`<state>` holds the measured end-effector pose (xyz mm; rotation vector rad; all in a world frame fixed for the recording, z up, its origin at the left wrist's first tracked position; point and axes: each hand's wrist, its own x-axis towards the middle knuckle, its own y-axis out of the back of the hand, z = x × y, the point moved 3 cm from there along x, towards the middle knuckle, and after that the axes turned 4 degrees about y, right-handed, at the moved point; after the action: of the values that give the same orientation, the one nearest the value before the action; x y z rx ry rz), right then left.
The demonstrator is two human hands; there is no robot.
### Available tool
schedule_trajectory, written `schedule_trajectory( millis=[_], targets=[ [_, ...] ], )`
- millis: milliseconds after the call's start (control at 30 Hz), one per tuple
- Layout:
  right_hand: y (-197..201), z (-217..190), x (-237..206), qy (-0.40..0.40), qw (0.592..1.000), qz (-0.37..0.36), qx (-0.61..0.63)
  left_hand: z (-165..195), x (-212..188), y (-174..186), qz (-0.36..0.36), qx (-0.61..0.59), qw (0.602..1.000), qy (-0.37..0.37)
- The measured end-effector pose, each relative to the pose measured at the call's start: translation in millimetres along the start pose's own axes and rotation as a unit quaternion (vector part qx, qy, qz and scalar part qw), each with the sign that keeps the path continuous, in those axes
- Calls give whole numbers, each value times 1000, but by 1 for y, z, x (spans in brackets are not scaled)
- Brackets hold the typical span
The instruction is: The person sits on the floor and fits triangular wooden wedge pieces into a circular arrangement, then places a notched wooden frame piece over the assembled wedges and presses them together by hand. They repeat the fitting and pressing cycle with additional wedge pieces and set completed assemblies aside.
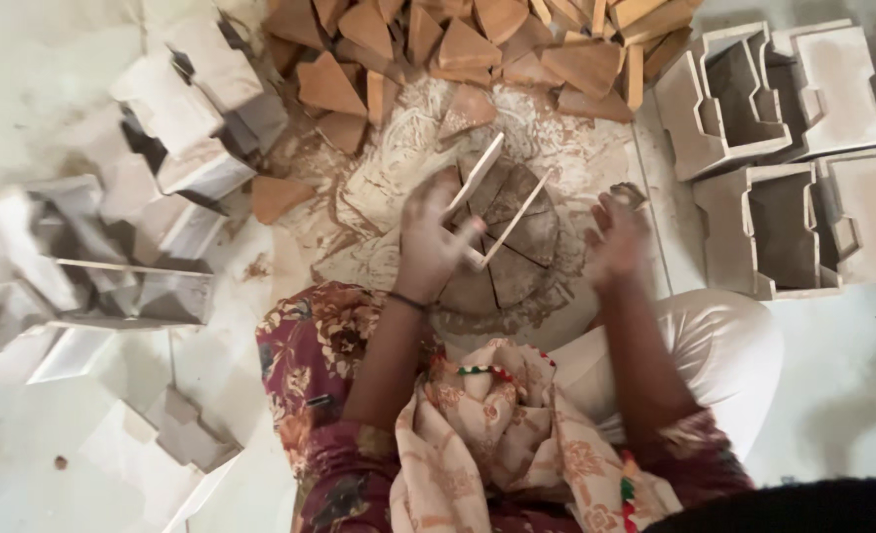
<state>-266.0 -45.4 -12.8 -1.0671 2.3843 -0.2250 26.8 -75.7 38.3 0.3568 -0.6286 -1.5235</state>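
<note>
- Nearest: patterned scarf (487, 434) over the lap, floral sleeves either side, white trousers (715, 345) to the right.
- L hand (428, 237): forearm reaching away from the body, fingers clenched on a V-shaped wooden frame (492, 212), open end pointing far.
- Frame sits over a round of wedge-cut slabs (522, 247) on the dusty floor, btwn both hands.
- R hand (618, 237): raised just right of the round, blurred; seems to pinch a small dark bit, can't tell for sure.
- Far: pile of brown triangular pieces (477, 44).
- Left & right: pale moulded blocks (754, 99).
</note>
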Motion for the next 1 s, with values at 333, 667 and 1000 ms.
schedule_trajectory(
  millis=[333,667,1000],
  targets=[
    [39,-25,-53,79,987,-96,-102,-7,-37,-31,79,63,995,-18],
    [-3,-28,-30,396,840,-59,-367,-18,-40,9,25,-377,918,125],
    [-71,-4,-30,409,828,-170,-344,-75,-18,-21,23,-95,974,202]
  ],
)
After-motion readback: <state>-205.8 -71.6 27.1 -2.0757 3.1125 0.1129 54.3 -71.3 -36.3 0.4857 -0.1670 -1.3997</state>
